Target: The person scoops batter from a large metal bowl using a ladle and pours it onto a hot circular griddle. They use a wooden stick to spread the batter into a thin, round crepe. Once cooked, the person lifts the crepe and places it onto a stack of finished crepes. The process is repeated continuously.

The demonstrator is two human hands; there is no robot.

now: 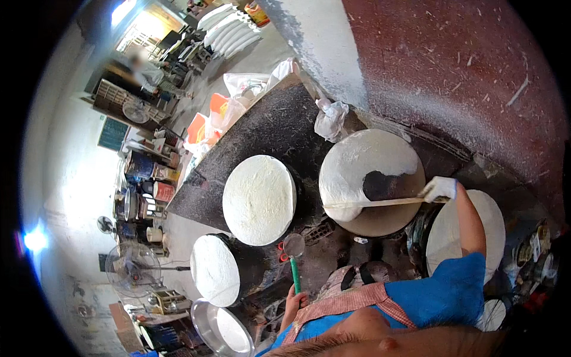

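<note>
My right hand point(438, 189), in a white glove, is closed on a long wooden spreading stick point(386, 202) lying across a round griddle point(339, 184). White batter covers part of that griddle, around a bare dark patch. My left hand point(297, 301) grips the green handle of a small round mesh strainer point(294, 245), held low beside two other griddles. The nearer-centre griddle point(259, 199) and the lower-left one point(215, 268) carry round white layers. A fourth pale griddle point(446, 244) sits at the right, partly behind my arm. A steel basin point(202, 321) of white batter stands at the lower left.
A dark ledge point(250, 125) surrounds the griddles beside a red-brown wall point(446, 53). Plastic bags point(238, 83) lie along its edge, another bag point(331, 119) by the wall. A standing fan point(132, 268), stacked white sacks point(232, 33) and a blurred other person point(146, 77) are at the left.
</note>
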